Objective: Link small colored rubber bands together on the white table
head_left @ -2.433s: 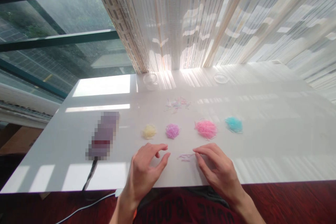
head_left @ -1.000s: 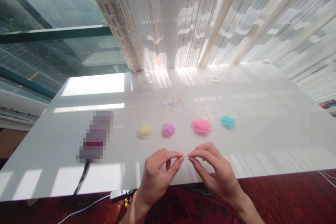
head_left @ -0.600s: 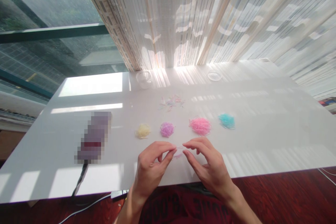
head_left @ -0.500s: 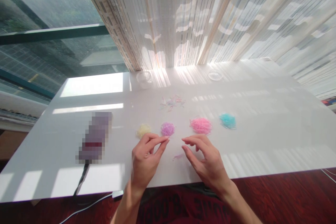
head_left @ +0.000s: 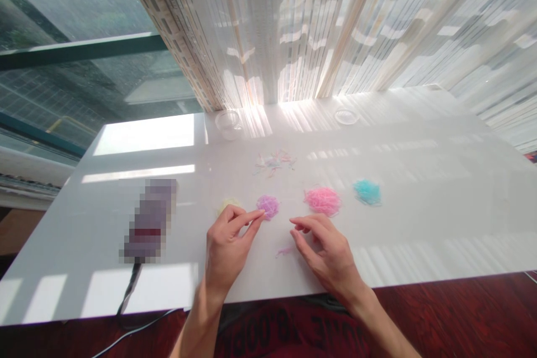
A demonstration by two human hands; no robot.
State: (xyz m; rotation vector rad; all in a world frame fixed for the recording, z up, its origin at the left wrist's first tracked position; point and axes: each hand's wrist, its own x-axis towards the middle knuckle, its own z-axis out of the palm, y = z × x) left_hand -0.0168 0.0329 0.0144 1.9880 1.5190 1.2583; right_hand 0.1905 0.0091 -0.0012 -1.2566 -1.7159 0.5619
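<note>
My left hand [head_left: 229,243] has its thumb and forefinger pinched together at the lower left edge of a purple pile of thin strands [head_left: 267,207]. What lies between those fingertips is too small to make out. Behind that hand, a pale yellow pile [head_left: 229,203] is partly covered. My right hand [head_left: 325,249] hovers over the table with thumb and forefinger slightly apart, and no object shows between them. Just beyond it lies a pink pile [head_left: 323,200], with a turquoise pile [head_left: 367,192] farther right. A few loose purple strands [head_left: 284,252] rest between my hands.
Mixed-colour strands [head_left: 274,162] are scattered farther back on the white table [head_left: 440,196]. A clear round container [head_left: 227,122] and a clear lid-like disc [head_left: 346,117] stand near the curtain [head_left: 268,28]. A pixelated purple-grey object [head_left: 151,221] with a dark strap lies at left.
My left hand has shifted slightly left, its pinched fingertips still by the purple pile. My right hand stays nearly in place. The camera view has moved a little.
</note>
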